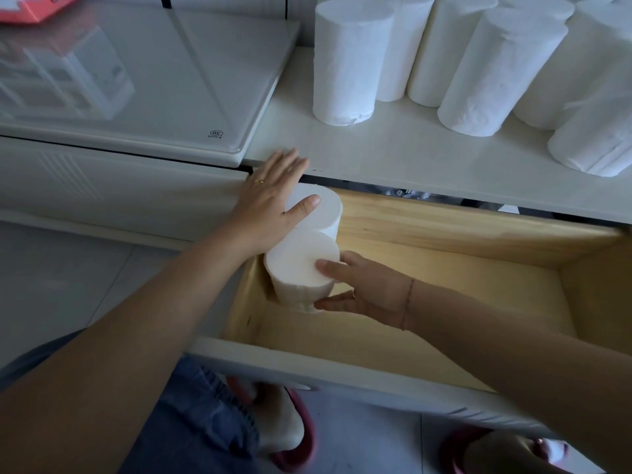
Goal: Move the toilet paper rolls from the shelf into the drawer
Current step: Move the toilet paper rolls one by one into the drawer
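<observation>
An open wooden drawer (pixel 444 268) is pulled out below the white shelf (pixel 410 159). Two white toilet paper rolls stand upright in its far left corner. My left hand (pixel 270 196) lies over the back roll (pixel 328 206), thumb on its top and fingers on its left side. My right hand (pixel 369 289) grips the front roll (pixel 297 265), thumb on its top edge and fingers around its lower side. Several more white rolls (pixel 345 63) stand on the shelf at the upper right.
A glossy white appliance lid (pixel 136 80) sits left of the shelf, with a red box (pixel 34 8) on its far corner. The drawer's white front panel (pixel 307 371) is near my knees. My feet in red slippers (pixel 294 436) are on the tiled floor.
</observation>
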A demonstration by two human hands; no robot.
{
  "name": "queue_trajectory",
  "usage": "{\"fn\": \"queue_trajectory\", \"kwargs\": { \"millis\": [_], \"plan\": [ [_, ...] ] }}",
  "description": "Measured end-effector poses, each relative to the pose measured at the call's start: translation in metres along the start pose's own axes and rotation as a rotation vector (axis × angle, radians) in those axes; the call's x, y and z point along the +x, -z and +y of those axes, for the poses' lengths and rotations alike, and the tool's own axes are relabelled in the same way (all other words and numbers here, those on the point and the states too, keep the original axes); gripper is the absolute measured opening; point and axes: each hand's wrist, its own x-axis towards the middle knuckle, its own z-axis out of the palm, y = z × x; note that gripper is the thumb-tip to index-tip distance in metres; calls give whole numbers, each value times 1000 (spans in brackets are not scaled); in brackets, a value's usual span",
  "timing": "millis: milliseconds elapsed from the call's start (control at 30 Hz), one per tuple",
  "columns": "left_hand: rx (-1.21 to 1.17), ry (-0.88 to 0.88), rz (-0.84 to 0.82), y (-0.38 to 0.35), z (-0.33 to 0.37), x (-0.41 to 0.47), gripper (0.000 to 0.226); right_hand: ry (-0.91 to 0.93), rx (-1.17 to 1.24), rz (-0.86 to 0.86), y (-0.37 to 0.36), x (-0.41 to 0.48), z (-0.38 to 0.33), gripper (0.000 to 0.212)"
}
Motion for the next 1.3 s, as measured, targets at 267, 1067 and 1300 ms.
{"fn": "queue_trajectory", "kwargs": {
  "millis": [267, 1067, 1300],
  "plan": [
    [-3, 3, 12, -1, -2, -1, 68, -12, -233, 7, -1, -3, -19, 50],
    [-5, 14, 34, -6, -1, -2, 67, 713, -509, 359, 71, 62, -217, 102],
    [-12, 0, 39, -7, -3, -1, 64, 818, -423, 288, 43, 70, -218, 103]
  ]
}}
